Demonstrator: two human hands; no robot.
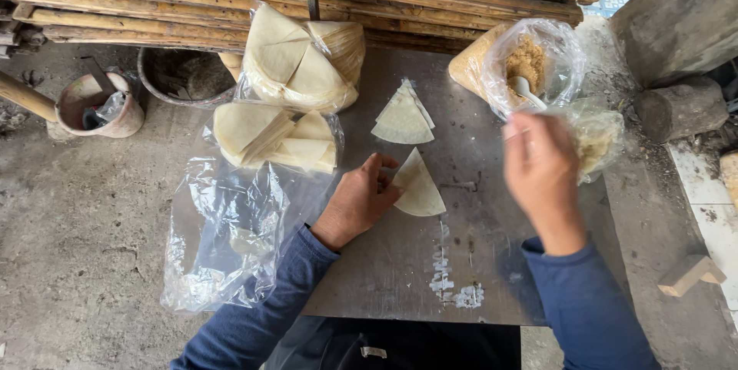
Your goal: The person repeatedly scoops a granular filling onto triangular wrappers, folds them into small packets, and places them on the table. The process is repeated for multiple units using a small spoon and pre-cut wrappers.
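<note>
While the left hand (360, 199) pressed its fingertips flat, gripping nothing, on the pale triangular pastry sheet (420, 185) lying at the middle of the grey metal tabletop (400, 270), the right hand (542, 170) hung blurred just short of the clear plastic bag of brown crumbly filling (530, 63) at the tabletop's far right corner, where a white spoon (525, 89) stood. Filling could probably scatter over the tabletop if the spoon were lifted hastily, and the thin sheet could tear under pressure. Blur hid whether the right hand was closed on the spoon's handle.
</note>
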